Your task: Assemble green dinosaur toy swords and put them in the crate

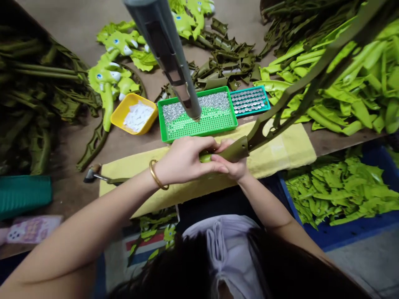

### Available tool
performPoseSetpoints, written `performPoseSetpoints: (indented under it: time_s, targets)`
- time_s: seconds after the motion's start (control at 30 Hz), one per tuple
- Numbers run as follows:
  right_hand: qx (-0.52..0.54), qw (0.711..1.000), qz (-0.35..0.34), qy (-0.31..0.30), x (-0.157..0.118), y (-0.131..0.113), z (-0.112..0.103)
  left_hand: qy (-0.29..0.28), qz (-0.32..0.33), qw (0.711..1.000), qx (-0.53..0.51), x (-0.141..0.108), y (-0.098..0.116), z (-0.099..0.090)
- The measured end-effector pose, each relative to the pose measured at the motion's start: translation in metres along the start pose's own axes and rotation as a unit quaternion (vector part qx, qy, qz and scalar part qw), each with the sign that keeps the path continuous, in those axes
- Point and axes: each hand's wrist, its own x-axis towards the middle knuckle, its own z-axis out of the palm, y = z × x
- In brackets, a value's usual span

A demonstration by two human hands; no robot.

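A long, curved olive-green plastic part point(238, 149) is held between both hands, its openwork arm reaching up to the far right. My left hand point(183, 160), with a gold bangle at the wrist, is closed around its near end, where a bright green piece point(205, 158) shows. Fingers of my right hand point(237, 168) wrap that end from below, partly hidden behind the left thumb. Just above the hands, the tip of an electric screwdriver point(170, 54) points down over a green tray point(160, 122) of small metal screws. Beneath the hands lies a yellow cloth point(283, 160).
A yellow bowl point(134, 128) holds white bits; a teal tray point(267, 99) holds metal discs. Bright green dragon-like heads point(107, 77) lie behind. Olive parts point(37, 95) pile up left, bright green pieces point(352, 91) right. A blue crate point(330, 238) stands lower right, a hammer point(93, 174) left.
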Motion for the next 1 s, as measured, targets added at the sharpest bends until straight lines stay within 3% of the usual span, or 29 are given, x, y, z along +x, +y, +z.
performPoseSetpoints:
  time_s: [0.1,0.17,0.23,0.3,0.47,0.5,0.57,0.6,0.67,0.73,0.8,0.87,0.93,1.0]
  targets:
    - [-0.009,0.999,0.047,0.011,0.001,0.003,-0.001,-0.016,0.010,0.999,0.037,0.009,0.010,-0.006]
    - [-0.028,0.996,0.083,-0.025,0.004,0.003,-0.014,0.012,0.005,0.998,0.059,0.018,0.019,-0.008]
    - [-0.066,0.986,0.110,-0.111,0.010,-0.004,-0.039,0.025,-0.020,0.999,0.038,0.029,0.025,-0.005]
    - [-0.134,0.967,0.122,-0.179,0.015,-0.018,-0.068,0.000,-0.045,0.999,-0.019,0.039,0.027,0.003]
    - [-0.256,0.930,0.091,-0.247,0.036,-0.057,-0.131,-0.071,-0.057,0.986,-0.141,0.059,0.021,0.024]
    - [-0.267,0.926,0.078,-0.255,0.043,-0.060,-0.142,-0.079,-0.065,0.982,-0.157,0.061,0.019,0.024]
    - [-0.344,0.919,0.039,-0.188,0.057,-0.059,-0.167,-0.072,-0.088,0.978,-0.174,0.064,0.016,0.022]
    - [-0.413,0.902,0.016,-0.121,0.065,-0.056,-0.179,-0.056,-0.099,0.978,-0.172,0.064,0.014,0.020]
    - [-0.566,0.824,-0.004,-0.026,0.080,-0.048,-0.200,-0.036,-0.112,0.980,-0.160,0.065,0.011,0.018]
    - [-0.670,0.742,0.003,-0.024,0.091,-0.042,-0.214,-0.043,-0.116,0.980,-0.156,0.064,0.010,0.021]
    - [-0.704,0.709,-0.014,-0.036,0.094,-0.042,-0.217,-0.049,-0.126,0.979,-0.152,0.061,0.010,0.028]
    - [-0.675,0.735,-0.061,0.010,0.088,-0.046,-0.212,-0.019,-0.143,0.979,-0.142,0.059,0.011,0.038]
    - [-0.552,0.821,-0.097,0.109,0.076,-0.050,-0.196,0.024,-0.155,0.978,-0.137,0.056,0.012,0.047]
    - [-0.325,0.923,-0.064,0.195,0.060,-0.049,-0.173,0.057,-0.162,0.975,-0.139,0.054,0.014,0.054]
